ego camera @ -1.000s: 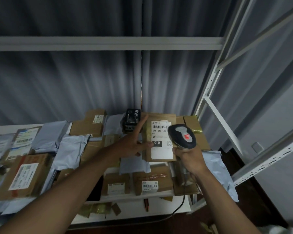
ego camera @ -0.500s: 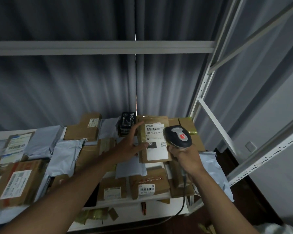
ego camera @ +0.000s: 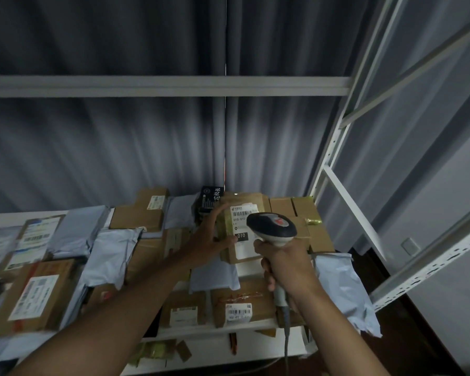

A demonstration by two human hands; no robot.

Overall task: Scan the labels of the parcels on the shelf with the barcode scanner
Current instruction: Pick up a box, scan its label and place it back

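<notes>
Scanner point(ego camera: 272, 228) head now overlaps the label point(ego camera: 240, 231), closer than before; right hand point(ego camera: 284, 263) wraps its handle; left hand point(ego camera: 208, 241) grips the tilted cardboard box point(ego camera: 235, 249) above the shelf point(ego camera: 217, 331); plastic mailers point(ego camera: 110, 256) alongside.

The left hand point(ego camera: 205, 241) grips a brown box point(ego camera: 242, 229) by its left edge, tilting its white label point(ego camera: 242, 226), printed "010", toward the camera. The right hand point(ego camera: 285, 263) grips the scanner point(ego camera: 272, 230) handle, its head over the label's right side. More parcels point(ego camera: 136, 240) cover the shelf point(ego camera: 223, 331).
</notes>
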